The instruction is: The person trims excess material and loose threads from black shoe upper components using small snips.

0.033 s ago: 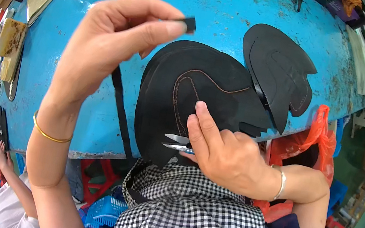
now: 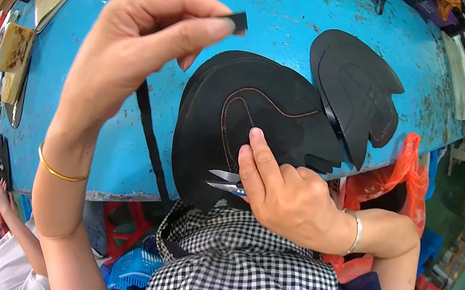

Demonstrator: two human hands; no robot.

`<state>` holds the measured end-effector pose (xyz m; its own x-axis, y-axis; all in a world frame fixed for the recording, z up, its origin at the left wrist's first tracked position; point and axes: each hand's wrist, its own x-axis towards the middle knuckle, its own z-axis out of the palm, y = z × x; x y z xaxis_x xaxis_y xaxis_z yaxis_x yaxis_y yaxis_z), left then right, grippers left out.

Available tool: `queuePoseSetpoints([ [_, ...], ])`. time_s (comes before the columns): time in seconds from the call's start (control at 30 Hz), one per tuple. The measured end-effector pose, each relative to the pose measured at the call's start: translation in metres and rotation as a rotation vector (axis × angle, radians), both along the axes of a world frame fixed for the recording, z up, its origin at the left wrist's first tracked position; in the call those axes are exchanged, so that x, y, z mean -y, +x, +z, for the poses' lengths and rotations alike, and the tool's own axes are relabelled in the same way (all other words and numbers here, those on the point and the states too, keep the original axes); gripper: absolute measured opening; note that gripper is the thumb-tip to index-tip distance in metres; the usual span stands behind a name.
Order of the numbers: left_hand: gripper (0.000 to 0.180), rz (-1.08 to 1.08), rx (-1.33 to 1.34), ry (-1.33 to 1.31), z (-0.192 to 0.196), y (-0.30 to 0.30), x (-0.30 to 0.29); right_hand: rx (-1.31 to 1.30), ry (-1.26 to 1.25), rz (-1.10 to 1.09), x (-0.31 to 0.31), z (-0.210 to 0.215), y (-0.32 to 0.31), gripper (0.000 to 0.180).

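At the panels' ten o'clock, I see the left hand pinching a black tab, thumb to forefinger. A strap slants past their nine. At five, the right hand, two fingers outstretched, grips snips, blades parted toward nine. Another panel lies at two.

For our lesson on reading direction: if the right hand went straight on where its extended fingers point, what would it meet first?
Probably the brown stitching on the black piece, just ahead of the fingertips of the right hand; whether they touch the surface or hover is hard to tell.
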<state>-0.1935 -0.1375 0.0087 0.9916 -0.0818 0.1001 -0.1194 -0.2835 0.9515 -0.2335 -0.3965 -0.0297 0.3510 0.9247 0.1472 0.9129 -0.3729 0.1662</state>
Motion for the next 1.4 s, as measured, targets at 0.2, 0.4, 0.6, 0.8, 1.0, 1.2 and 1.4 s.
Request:
queuePoseSetpoints([
  [0.2,0.012,-0.016,-0.010,0.015,0.011,-0.011,0.005,-0.858,0.569,-0.270,0.020,0.013,0.073,0.018],
  [0.4,0.008,-0.413,-0.135,0.220,0.004,-0.008,0.028,-1.132,1.333,-0.624,0.161,-0.025,0.126,0.036],
  [0.6,0.010,-0.613,-0.195,0.415,-0.028,0.001,0.047,-0.890,1.170,-0.956,0.181,-0.025,0.121,0.025],
  [0.8,0.012,-0.600,-0.087,0.544,-0.032,0.001,0.054,-0.940,0.759,-0.515,0.120,-0.007,0.079,0.014],
  [1.0,0.016,-0.478,0.203,0.671,-0.039,0.000,0.042,-0.569,0.228,0.097,0.047,-0.004,0.067,0.021],
  [1.2,0.014,-0.483,-0.031,0.641,-0.031,0.005,0.035,-0.664,0.142,0.176,0.042,-0.001,0.081,0.017],
  [1.4,0.013,-0.490,-0.052,0.664,-0.029,0.008,0.036,-0.504,0.174,0.109,0.029,-0.002,0.080,0.015],
])
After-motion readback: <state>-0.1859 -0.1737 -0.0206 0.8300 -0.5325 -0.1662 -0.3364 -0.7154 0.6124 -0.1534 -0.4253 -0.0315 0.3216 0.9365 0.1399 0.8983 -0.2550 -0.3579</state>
